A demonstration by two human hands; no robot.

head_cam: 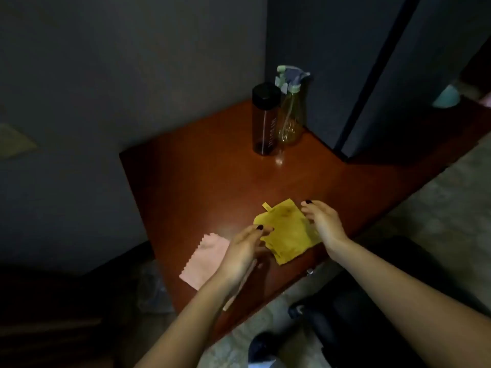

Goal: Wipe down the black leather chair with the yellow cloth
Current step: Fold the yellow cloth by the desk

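Pink cloth (206, 261), dark bottle (264, 120), spray bottle (291, 110)

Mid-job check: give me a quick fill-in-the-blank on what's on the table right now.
1. The cloth between the left hand and the right hand is ____ in colour.
2. The pink cloth lies to the ____ of it.
3. The spray bottle stands beside a dark bottle with a ____ cap.

Missing words: yellow; left; black.
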